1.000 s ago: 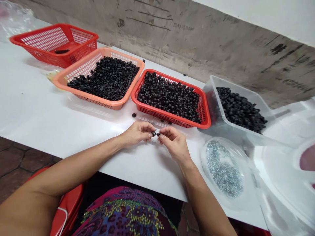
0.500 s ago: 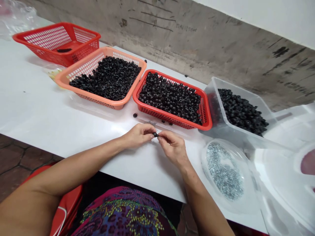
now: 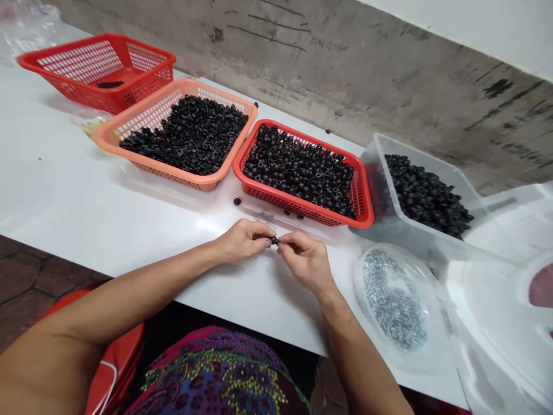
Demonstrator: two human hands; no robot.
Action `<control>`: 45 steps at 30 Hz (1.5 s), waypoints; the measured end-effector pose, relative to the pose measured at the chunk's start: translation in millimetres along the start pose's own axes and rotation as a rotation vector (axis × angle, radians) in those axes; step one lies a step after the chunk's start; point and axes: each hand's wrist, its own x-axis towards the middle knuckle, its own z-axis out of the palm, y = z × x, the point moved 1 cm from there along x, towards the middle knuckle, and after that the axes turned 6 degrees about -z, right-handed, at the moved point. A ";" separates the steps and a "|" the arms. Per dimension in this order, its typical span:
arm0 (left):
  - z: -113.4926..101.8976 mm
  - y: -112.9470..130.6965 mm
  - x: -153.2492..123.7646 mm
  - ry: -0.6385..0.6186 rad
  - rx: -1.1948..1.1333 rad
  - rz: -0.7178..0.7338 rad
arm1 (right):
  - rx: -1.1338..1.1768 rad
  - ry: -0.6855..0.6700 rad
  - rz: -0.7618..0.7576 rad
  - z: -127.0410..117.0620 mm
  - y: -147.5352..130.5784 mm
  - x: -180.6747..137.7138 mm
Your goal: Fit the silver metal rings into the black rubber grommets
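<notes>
Five containers sit along the back of the white tabletop [image 3: 64,173], against a stained concrete wall [image 3: 345,57].

Far left: plastic bag [image 3: 26,29] at the tabletop's back corner. Next, first red basket [image 3: 52,62], with one small dark clump [image 3: 110,84] on its floor. Below the tabletop edge, under the left arm, is a red stool [image 3: 116,357].

Orange basket [image 3: 142,109] sits just beside the first red one, heaped with black beads [image 3: 185,135]. A loose black bead [image 3: 237,202] lies on the tabletop in front of it, near the second red basket [image 3: 268,193], which is also full of the same beads.

Left hand [image 3: 242,242] is closed to a pinch on one bead [image 3: 273,240]. Right hand [image 3: 306,262] pinches the same bead from the other side. That bead sits between both sets of fingertips, just above the tabletop, in front of the second red basket. It is too small and too covered to show more detail. A few silver bits [image 3: 264,219] lie just behind the hands. A patterned skirt [image 3: 216,374] shows below the tabletop edge.

Right side: clear tub [image 3: 380,222] holds more black beads, and a round clear dish [image 3: 358,282] holds a pile of silver bits.
</notes>
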 end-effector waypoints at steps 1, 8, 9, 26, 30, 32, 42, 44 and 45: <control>-0.2 0.9 -0.4 -0.009 -0.006 0.001 | 0.064 -0.019 0.058 -1.6 0.4 1.4; 0.2 2.3 -1.9 -0.019 0.004 -0.044 | 0.293 -0.090 0.306 -2.8 4.2 7.6; 0.8 1.5 -2.0 -0.012 0.023 -0.046 | 0.261 -0.085 0.282 -0.7 4.9 6.8; 7.0 9.3 -4.8 -0.037 0.090 0.178 | 0.652 -0.190 0.287 -8.2 25.6 13.3; 6.5 4.8 -5.4 0.032 0.151 0.337 | 0.817 -0.325 0.342 -4.8 26.0 12.9; 6.4 0.4 -4.4 0.101 0.202 0.367 | 0.863 -0.389 0.345 -1.3 24.8 12.5; 9.6 -5.1 -0.6 0.198 0.078 0.307 | 0.826 -0.240 0.330 0.5 21.3 12.4; 10.2 -4.3 -0.7 0.192 0.055 0.291 | 0.815 -0.225 0.326 -1.2 20.3 12.1; 10.6 -3.6 -0.9 0.182 0.051 0.293 | 0.810 -0.212 0.326 -2.1 20.0 12.1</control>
